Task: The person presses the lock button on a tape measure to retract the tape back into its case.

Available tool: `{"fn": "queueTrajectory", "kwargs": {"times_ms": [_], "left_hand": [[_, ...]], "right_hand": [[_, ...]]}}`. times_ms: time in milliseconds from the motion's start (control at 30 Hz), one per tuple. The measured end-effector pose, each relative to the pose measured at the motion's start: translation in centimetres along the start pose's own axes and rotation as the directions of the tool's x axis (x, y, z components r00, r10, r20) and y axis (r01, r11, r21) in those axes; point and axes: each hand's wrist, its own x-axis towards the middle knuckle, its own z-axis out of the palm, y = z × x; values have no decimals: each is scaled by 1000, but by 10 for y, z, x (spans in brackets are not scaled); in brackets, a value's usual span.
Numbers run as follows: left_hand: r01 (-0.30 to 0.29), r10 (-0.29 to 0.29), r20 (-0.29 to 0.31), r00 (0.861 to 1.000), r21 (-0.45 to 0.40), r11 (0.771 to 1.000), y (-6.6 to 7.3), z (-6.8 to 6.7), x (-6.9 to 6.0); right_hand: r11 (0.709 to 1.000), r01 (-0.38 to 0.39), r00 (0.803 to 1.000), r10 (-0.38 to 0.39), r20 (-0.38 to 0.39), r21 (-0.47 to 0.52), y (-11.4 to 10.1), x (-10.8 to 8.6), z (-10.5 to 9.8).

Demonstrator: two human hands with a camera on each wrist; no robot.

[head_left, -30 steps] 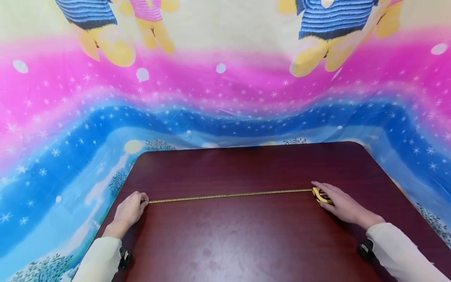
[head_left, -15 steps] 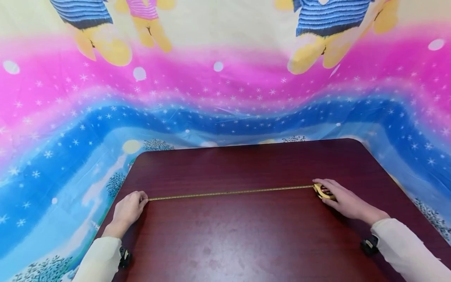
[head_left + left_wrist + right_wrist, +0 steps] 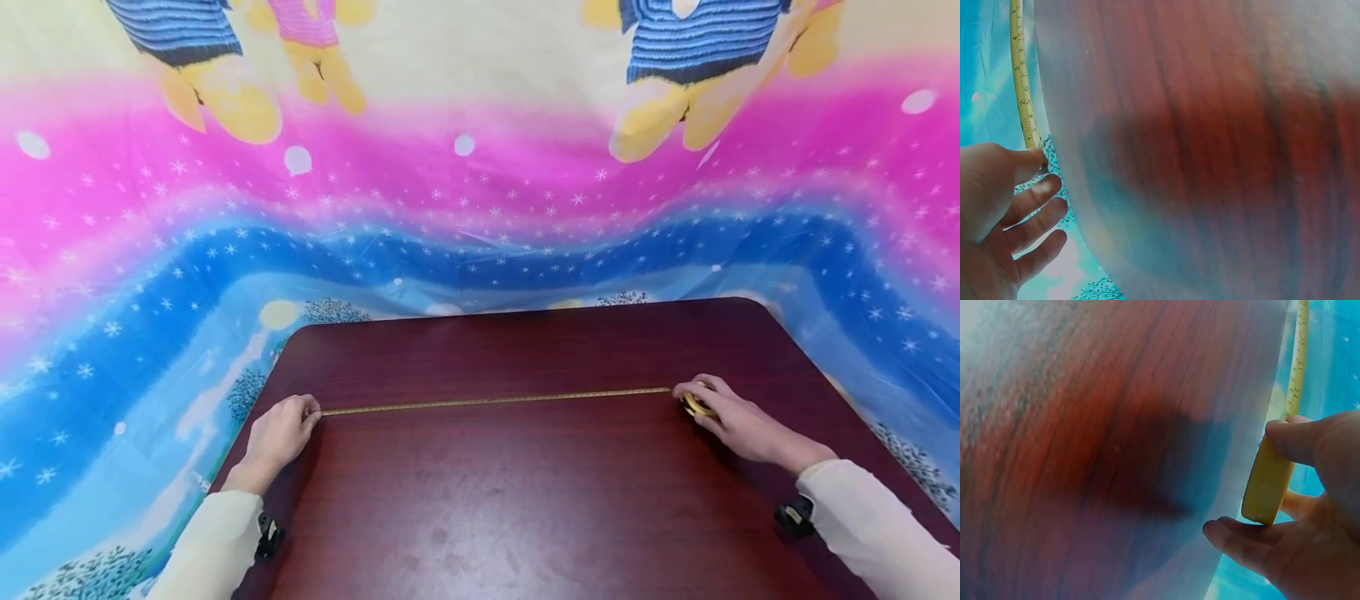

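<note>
A yellow tape measure is drawn out straight between my two hands, its blade (image 3: 495, 401) running above the dark red table. My left hand (image 3: 279, 435) pinches the blade's free end between thumb and forefinger; in the left wrist view the other fingers (image 3: 1038, 226) are spread loosely below the blade (image 3: 1022, 87). On the right side, my right hand (image 3: 742, 421) grips the yellow case (image 3: 697, 402). In the right wrist view the thumb presses near the mouth of the case (image 3: 1267, 481), where the blade (image 3: 1298, 375) comes out, and other fingers lie around it.
The glossy table (image 3: 480, 492) has rounded far corners. A colourful cloth (image 3: 480, 217) with bears and snowflakes hangs behind it and along both sides. Black wrist cameras sit on the left wrist (image 3: 268, 535) and the right wrist (image 3: 795, 517).
Both hands have shifted slightly up in the view, the right one also a little to the right. The blade between them stays taut, and the fingers of the right hand now cover more of the case.
</note>
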Motion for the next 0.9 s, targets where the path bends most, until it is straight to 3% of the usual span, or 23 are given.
{"fn": "queueTrajectory", "kwargs": {"times_ms": [400, 633, 900], "left_hand": [[-28, 28, -14, 1000, -8, 1000, 10, -9, 10], [-54, 53, -41, 998, -13, 998, 15, -15, 19], [-36, 35, -27, 999, -39, 999, 11, -9, 13]], "right_hand": [[998, 6, 1000, -6, 1, -59, 3, -5, -12], [997, 20, 999, -22, -39, -73, 7, -3, -18], [1000, 5, 1000, -5, 14, 0, 6, -5, -18]]}}
